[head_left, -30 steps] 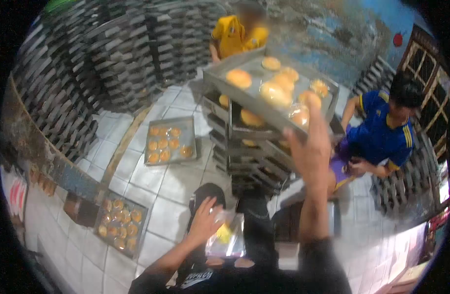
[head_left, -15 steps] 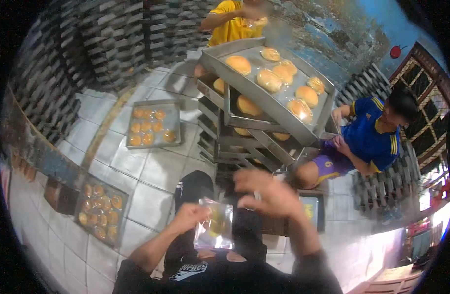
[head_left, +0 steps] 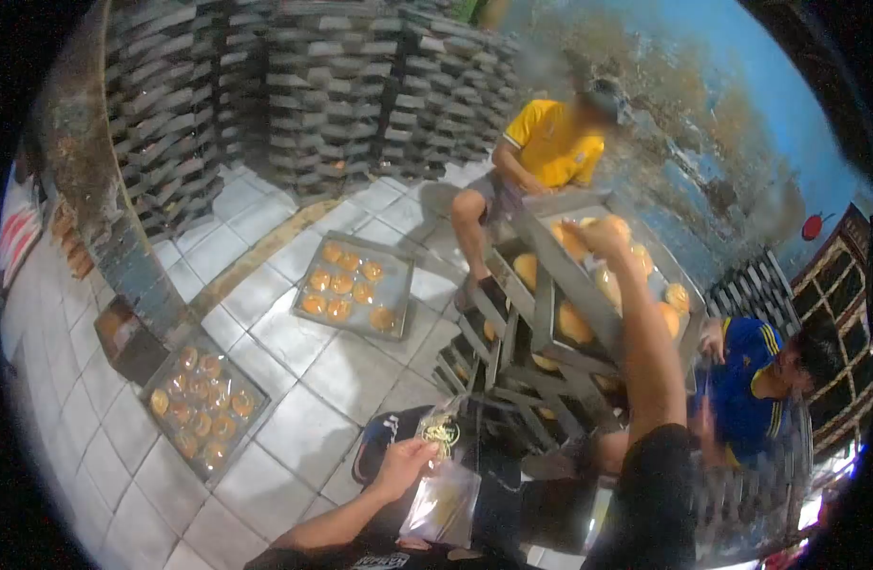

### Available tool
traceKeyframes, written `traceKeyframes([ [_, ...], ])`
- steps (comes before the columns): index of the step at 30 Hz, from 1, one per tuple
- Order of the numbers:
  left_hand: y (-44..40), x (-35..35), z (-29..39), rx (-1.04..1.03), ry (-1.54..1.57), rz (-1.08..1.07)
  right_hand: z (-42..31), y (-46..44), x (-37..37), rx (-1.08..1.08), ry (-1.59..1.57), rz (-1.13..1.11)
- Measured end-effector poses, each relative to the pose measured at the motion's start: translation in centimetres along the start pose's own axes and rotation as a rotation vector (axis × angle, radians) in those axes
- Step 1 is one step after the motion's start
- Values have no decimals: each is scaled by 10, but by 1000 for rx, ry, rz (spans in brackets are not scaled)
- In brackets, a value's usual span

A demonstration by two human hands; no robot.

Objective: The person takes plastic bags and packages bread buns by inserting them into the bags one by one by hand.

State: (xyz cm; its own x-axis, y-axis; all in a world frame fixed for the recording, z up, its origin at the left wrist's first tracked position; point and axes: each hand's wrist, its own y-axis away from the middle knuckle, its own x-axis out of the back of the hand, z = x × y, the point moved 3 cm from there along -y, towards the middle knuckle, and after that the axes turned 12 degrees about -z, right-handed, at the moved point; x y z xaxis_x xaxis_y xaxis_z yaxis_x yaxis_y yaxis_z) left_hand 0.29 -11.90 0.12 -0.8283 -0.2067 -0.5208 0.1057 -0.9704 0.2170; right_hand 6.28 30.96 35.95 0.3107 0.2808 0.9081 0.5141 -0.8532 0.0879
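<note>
My left hand (head_left: 406, 468) is closed, pinching a clear plastic bag with a printed yellow-green label (head_left: 442, 432) above my lap. More clear plastic wrappers (head_left: 442, 503) lie on my lap just below it. My right arm stretches across to the top metal tray (head_left: 603, 353) of a stack. There my right hand (head_left: 604, 236) is over the golden buns, fingers extended and touching or just above one bun (head_left: 571, 245); contact is hard to make out. Some buns in that tray look wrapped in clear plastic.
Two metal trays of wrapped buns, a nearer one (head_left: 208, 410) and a farther one (head_left: 398, 285), sit on the tiled floor. A person in yellow (head_left: 555, 147) sits behind the stack, and a person in blue (head_left: 745, 380) at its right. Tall stacks of dark trays (head_left: 332, 95) line the wall.
My right hand has moved from above my lap up to the buns in the top tray. My view has shifted, and the labelled bag in my left hand now stands higher, above the wrappers.
</note>
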Motion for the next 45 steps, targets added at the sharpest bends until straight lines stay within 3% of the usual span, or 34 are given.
traceKeyframes([
  [3, 1, -9, 15, -29, 36, -41, 7, 2, -3, 175, -134, -45],
  [5, -2, -13, 14, -46, -66, -30, -2, 12, -17, 65, -361, -184],
  [7, -9, -7, 3, -81, -18, -2, -4, 12, -16, 31, -356, -165],
  [8, -11, 0, -2, -139, -288, 20, -4, 14, -18, 13, -341, -164],
  [9, -6, -2, 5, -136, -300, 28, -5, 24, -17, 19, -354, -167],
  [11, 4, -14, 18, -76, 189, -26, -23, 71, 3, 387, -661, 286],
  [12, 1, -3, 7, -79, 216, 3, -31, 98, 1, 385, -671, 276],
  [14, 3, -8, 27, -81, 248, 85, -36, 161, -5, 507, -982, 282],
  [16, -11, -7, 46, -91, 346, 151, -28, 205, -33, 597, -1315, -47],
  [18, -43, 25, 35, -108, 494, 36, -24, 244, -67, 473, -1353, -164],
  [19, -61, 41, 28, -137, 577, -78, -15, 256, -91, 469, -1289, -181],
  [21, -57, 8, 69, -67, 450, 184, -21, 299, -134, 365, -1152, -110],
  [22, -67, 5, 66, -76, 456, 200, -24, 317, -161, 396, -1062, -103],
  [23, -82, 4, 59, -67, 491, 187, -15, 331, -187, 399, -738, -38],
  [24, -93, -1, 54, -55, 525, 171, -11, 337, -201, 723, -368, 154],
  [27, -77, -64, 76, -24, 459, 32, 41, 327, -244, 672, -128, 369],
  [29, -66, -89, 78, 94, 504, -23, 40, 329, -236, 586, -145, 436],
  [31, -47, -115, 86, 223, 509, -61, 31, 335, -227, 664, -61, 489],
  [33, -47, -113, 75, 174, 494, -148, 25, 337, -229, 614, -69, 510],
  [37, -44, -74, 70, 187, 572, -55, 4, 339, -291, 561, -205, 174],
  [39, -41, -65, 47, 62, 470, 89, 12, 329, -310, 587, 22, 275],
  [41, -20, -84, 41, -7, 154, -72, 23, 320, -300, 578, -63, 133],
  [44, -28, -64, 43, -25, 180, 54, 20, 313, -298, 608, -113, 186],
  [45, -42, -59, 54, -54, 417, -57, 21, 310, -299, 633, -131, 222],
])
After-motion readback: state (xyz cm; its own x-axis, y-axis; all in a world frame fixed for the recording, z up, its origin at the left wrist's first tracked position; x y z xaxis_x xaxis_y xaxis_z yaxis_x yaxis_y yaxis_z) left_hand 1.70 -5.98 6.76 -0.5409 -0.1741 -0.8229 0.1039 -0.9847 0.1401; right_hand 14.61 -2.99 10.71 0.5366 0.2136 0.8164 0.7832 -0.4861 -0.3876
